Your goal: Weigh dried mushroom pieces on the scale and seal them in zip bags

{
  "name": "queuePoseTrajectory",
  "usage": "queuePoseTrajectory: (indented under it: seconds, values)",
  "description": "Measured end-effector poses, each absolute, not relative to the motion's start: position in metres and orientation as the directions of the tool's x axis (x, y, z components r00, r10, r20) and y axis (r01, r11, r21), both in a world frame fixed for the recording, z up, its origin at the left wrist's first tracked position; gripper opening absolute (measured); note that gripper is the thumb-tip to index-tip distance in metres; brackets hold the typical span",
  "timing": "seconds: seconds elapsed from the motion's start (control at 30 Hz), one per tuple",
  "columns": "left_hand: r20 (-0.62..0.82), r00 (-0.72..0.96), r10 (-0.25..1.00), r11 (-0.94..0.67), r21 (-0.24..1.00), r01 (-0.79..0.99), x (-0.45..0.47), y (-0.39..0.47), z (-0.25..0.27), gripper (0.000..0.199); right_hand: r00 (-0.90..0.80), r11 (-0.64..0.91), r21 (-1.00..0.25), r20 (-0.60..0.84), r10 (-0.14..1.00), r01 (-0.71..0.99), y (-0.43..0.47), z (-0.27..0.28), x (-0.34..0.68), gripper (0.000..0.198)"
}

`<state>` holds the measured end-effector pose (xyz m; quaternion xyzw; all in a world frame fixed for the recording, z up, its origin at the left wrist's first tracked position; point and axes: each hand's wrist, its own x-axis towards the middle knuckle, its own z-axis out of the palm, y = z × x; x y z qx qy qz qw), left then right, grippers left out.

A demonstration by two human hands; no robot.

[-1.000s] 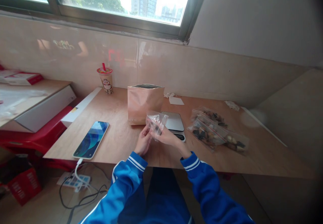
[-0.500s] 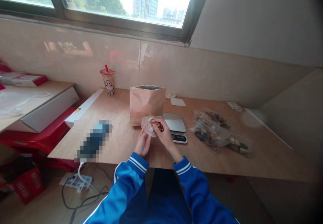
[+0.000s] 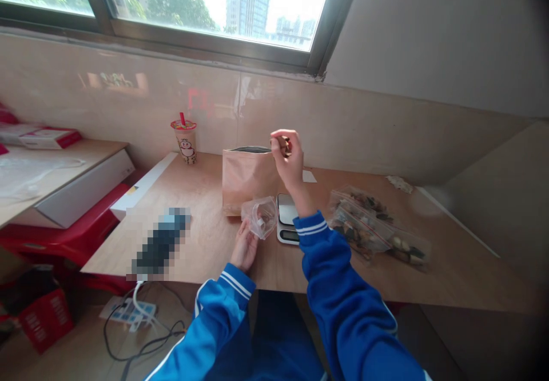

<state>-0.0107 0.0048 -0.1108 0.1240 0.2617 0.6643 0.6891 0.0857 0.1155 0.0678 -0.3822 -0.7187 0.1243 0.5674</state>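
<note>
My left hand [image 3: 246,245] grips a clear plastic bag [image 3: 263,218] whose mouth gapes open toward me, in front of the paper pouch. Raised at the right rim of the brown stand-up pouch [image 3: 249,178], my right hand [image 3: 289,161] is closed around small brown dried pieces [image 3: 286,145]; their exact kind is too small to make out. The pouch stands upright with its top open. Partly behind my right wrist lies a white digital kitchen scale [image 3: 286,212], its display at the front edge.
Several zip bags of dried pieces [image 3: 364,221] lie on the right of the table. At the back left stands a drink cup with a red straw [image 3: 186,143]. A blurred-out phone-like object [image 3: 160,243] with a white cable lies at the left. A white paper [image 3: 309,176] is near the wall.
My right hand has come out of the clear bag and risen up to the pouch's rim with the brown pieces. My left hand still holds the bag, now with its mouth uncovered.
</note>
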Motion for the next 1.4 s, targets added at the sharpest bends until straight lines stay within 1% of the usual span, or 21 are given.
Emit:
queuePoseTrajectory:
  seconds: [0.07,0.13,0.17,0.23,0.3,0.47,0.63,0.77,0.87,0.93,1.03,1.13,1.3,1.4]
  values:
    - [-0.209,-0.005,0.978,0.106,0.516,-0.850,-0.011,0.004,-0.111,0.025,-0.185,0.748,-0.453,0.782,0.595,0.485,0.139,0.082,0.082,0.016]
    - [-0.216,0.005,0.976,0.117,0.508,-0.853,-0.011,0.003,-0.111,0.026,-0.292,0.771,-0.364,0.773,0.563,0.522,0.155,0.083,0.079,0.013]
    - [-0.216,0.013,0.976,0.122,0.503,-0.855,-0.011,0.003,-0.111,0.027,-0.324,0.768,-0.348,0.756,0.569,0.537,0.161,0.080,0.078,0.013]
    - [-0.211,0.033,0.977,0.135,0.494,-0.859,-0.010,0.003,-0.111,0.028,-0.335,0.755,-0.348,0.737,0.587,0.556,0.164,0.074,0.078,0.015]
    - [-0.207,0.049,0.977,0.147,0.490,-0.859,-0.010,0.003,-0.110,0.028,-0.347,0.763,-0.338,0.739,0.578,0.552,0.161,0.069,0.080,0.016]
    - [-0.209,0.043,0.977,0.145,0.503,-0.852,-0.011,0.003,-0.108,0.029,-0.412,0.830,-0.243,0.777,0.476,0.502,0.144,0.069,0.078,0.017]
    - [-0.149,0.058,0.987,0.127,0.513,-0.849,-0.012,0.002,-0.109,0.032,-0.511,0.854,-0.152,0.745,0.430,0.498,0.133,0.064,0.065,0.021]
    - [-0.127,0.062,0.990,0.121,0.528,-0.840,-0.013,0.003,-0.112,0.033,-0.541,0.865,-0.082,0.750,0.381,0.494,0.132,0.060,0.067,0.024]
    - [-0.127,0.058,0.990,0.118,0.536,-0.836,-0.013,0.003,-0.113,0.035,-0.621,0.877,0.008,0.708,0.335,0.481,0.132,0.059,0.074,0.028]
    - [-0.127,0.056,0.990,0.116,0.539,-0.834,-0.013,0.003,-0.113,0.036,-0.678,0.884,0.044,0.660,0.325,0.466,0.131,0.061,0.078,0.034]
    - [-0.125,0.061,0.990,0.120,0.545,-0.830,-0.013,0.003,-0.111,0.036,-0.717,0.896,0.036,0.615,0.329,0.442,0.130,0.063,0.081,0.041]
    - [-0.126,0.062,0.990,0.122,0.547,-0.828,-0.013,0.002,-0.110,0.035,-0.719,0.910,-0.010,0.610,0.334,0.414,0.128,0.064,0.081,0.043]
    - [-0.145,0.055,0.988,0.127,0.549,-0.826,-0.013,0.002,-0.110,0.035,-0.643,0.908,-0.161,0.658,0.391,0.387,0.118,0.064,0.076,0.043]
    - [-0.142,0.071,0.987,0.138,0.544,-0.827,-0.013,0.002,-0.110,0.037,-0.575,0.885,-0.275,0.679,0.456,0.377,0.114,0.064,0.073,0.037]
